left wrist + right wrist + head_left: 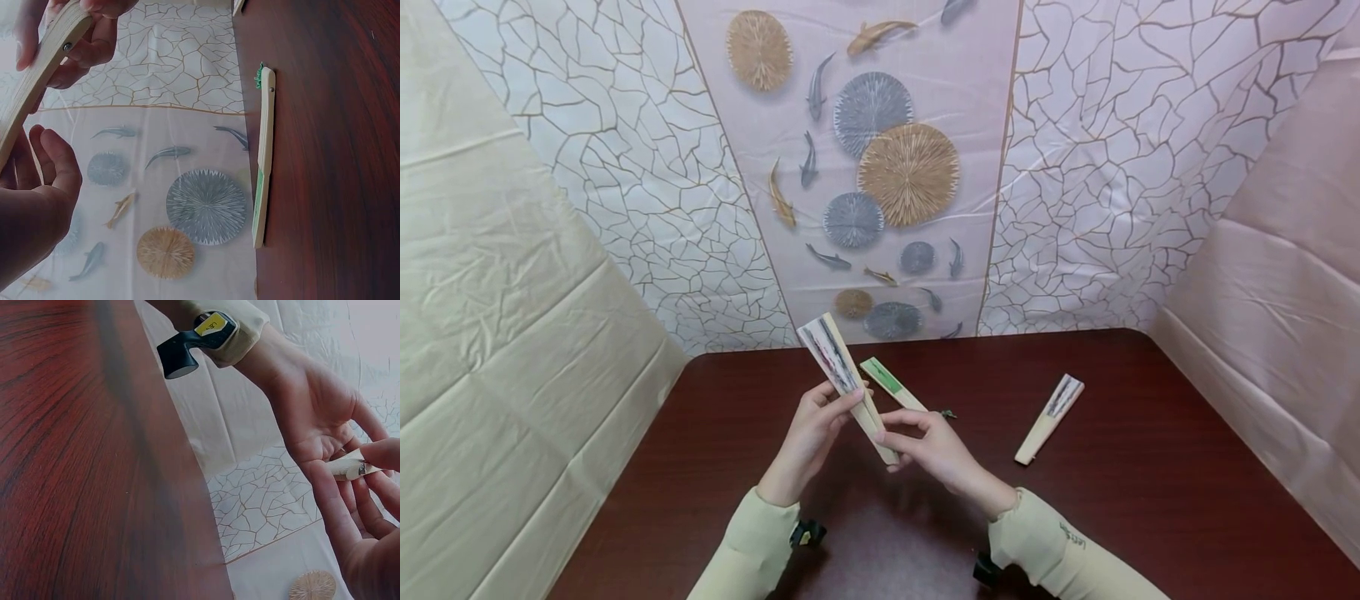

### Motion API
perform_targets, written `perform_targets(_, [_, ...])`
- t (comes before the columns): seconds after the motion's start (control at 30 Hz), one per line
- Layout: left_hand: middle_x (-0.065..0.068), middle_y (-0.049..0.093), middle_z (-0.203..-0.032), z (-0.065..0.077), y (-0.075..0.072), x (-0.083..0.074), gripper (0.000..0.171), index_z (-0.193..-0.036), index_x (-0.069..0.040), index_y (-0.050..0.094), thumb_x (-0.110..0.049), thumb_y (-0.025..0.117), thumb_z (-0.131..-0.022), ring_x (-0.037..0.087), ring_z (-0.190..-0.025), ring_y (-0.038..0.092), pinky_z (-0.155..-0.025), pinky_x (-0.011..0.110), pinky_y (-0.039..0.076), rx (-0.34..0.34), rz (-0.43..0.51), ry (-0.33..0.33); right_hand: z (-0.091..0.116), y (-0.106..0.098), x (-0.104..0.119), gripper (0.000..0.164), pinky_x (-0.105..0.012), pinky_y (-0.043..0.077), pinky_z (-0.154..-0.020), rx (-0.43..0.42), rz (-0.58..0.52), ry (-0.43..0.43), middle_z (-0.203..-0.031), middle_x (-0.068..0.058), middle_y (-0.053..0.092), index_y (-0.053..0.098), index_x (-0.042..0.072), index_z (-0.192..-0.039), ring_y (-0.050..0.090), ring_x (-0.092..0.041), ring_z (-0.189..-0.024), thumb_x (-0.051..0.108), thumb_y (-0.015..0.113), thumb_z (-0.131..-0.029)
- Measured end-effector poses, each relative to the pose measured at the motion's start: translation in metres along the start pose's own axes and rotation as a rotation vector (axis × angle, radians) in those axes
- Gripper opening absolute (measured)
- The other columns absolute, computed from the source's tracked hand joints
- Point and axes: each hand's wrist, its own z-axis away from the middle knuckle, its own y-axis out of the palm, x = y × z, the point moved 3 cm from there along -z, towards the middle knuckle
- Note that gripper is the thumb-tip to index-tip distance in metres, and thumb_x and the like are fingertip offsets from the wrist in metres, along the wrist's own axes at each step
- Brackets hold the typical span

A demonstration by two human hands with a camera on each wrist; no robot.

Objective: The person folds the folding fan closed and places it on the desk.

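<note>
Both hands hold a folded fan [831, 354] with pale wooden ribs above the table; its patterned white end points up and to the left. My left hand [811, 433] grips it around the middle, thumb laid across the front. Near the narrow riveted end, my right hand [940, 454] pinches the fan between thumb and fingers. The rivet end of the fan [53, 59] shows large in the left wrist view. Behind the hands a green folded fan [891, 383] lies on the table, its lower end partly hidden by the right hand.
Another folded fan [1049, 419] with a grey-and-white pattern lies on the right of the dark red table [1150, 500]. A green tassel [949, 414] shows beside the green fan. Patterned cloth [895, 275] hangs behind the table, with plain cloth at both sides.
</note>
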Motion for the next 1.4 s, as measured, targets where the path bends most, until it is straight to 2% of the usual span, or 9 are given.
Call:
perform_targets(0.1, [0.015,0.07,-0.113,0.0,-0.001,-0.001,0.028,-0.121,0.006,0.064,-0.004,0.065,-0.095,0.032,-0.114,0.064,-0.099,0.035,0.049,0.006,0.015,0.006,0.0,0.0,0.0,0.036,-0.046,0.063,-0.068,0.012,-0.001,-0.009,-0.114,-0.02,0.068,0.065,-0.008,-0.125,0.066,-0.02,-0.085,0.01,0.071,-0.094])
perform_targets(0.27, [0.01,0.071,-0.112,-0.001,-0.006,-0.006,0.025,-0.119,0.005,0.065,-0.003,0.065,-0.096,0.025,-0.112,0.065,-0.096,0.031,0.051,0.001,0.024,0.027,0.0,0.002,-0.004,0.036,-0.045,0.063,-0.069,0.042,-0.011,-0.021,-0.114,-0.02,0.067,0.063,-0.011,-0.126,0.065,-0.019,-0.087,0.007,0.069,-0.095])
perform_targets(0.53, [0.008,0.072,-0.111,-0.004,-0.025,-0.022,0.036,-0.128,0.011,0.059,-0.008,0.066,-0.097,0.022,-0.111,0.064,-0.094,0.03,0.051,-0.002,-0.094,0.047,-0.004,0.008,-0.009,0.036,-0.051,0.062,-0.072,0.042,-0.036,-0.018,-0.113,-0.018,0.067,0.062,-0.012,-0.125,0.064,-0.017,-0.089,0.004,0.069,-0.093])
perform_targets(0.67, [0.007,0.071,-0.117,-0.007,-0.035,-0.031,0.038,-0.131,0.011,0.057,-0.008,0.065,-0.098,0.018,-0.108,0.066,-0.094,0.031,0.053,-0.03,-0.117,0.067,-0.009,0.013,-0.01,0.036,-0.047,0.062,-0.072,0.034,-0.059,-0.006,-0.11,-0.016,0.068,0.062,-0.011,-0.125,0.064,-0.017,-0.089,0.004,0.069,-0.093])
perform_targets(0.77, [0.004,0.071,-0.117,-0.008,-0.044,-0.039,0.039,-0.132,0.012,0.055,-0.008,0.064,-0.099,0.015,-0.104,0.067,-0.093,0.032,0.055,-0.067,-0.119,0.083,-0.013,0.016,-0.011,0.035,-0.041,0.063,-0.07,0.023,-0.075,-0.005,-0.108,-0.013,0.068,0.062,-0.011,-0.124,0.064,-0.016,-0.087,0.004,0.069,-0.093])
perform_targets(0.97, [0.0,0.068,-0.103,-0.009,-0.066,-0.053,0.039,-0.134,0.01,0.051,-0.013,0.059,-0.103,0.012,-0.094,0.066,-0.087,0.03,0.057,-0.125,-0.129,0.1,-0.024,0.023,-0.013,0.034,-0.038,0.063,-0.069,0.011,-0.1,-0.008,-0.102,-0.01,0.067,0.063,-0.011,-0.124,0.064,-0.016,-0.085,0.004,0.07,-0.093])
perform_targets(1.17, [0.001,0.066,-0.111,-0.009,-0.091,-0.063,0.052,-0.146,0.002,0.045,-0.025,0.059,-0.104,0.013,-0.099,0.066,-0.092,0.032,0.056,-0.15,-0.183,0.103,-0.04,0.035,-0.015,0.033,-0.033,0.062,-0.067,-0.004,-0.115,-0.015,-0.1,-0.01,0.067,0.063,-0.011,-0.124,0.063,-0.015,-0.083,0.002,0.069,-0.094])
perform_targets(1.4, [-0.001,0.069,-0.114,-0.012,-0.115,-0.062,0.055,-0.147,0.004,0.043,-0.02,0.063,-0.102,0.012,-0.1,0.068,-0.089,0.029,0.057,-0.198,-0.165,0.117,-0.054,0.047,-0.02,0.032,-0.033,0.062,-0.065,-0.017,-0.112,0.0,-0.097,-0.008,0.067,0.065,-0.01,-0.123,0.064,-0.014,-0.08,0.002,0.069,-0.093])
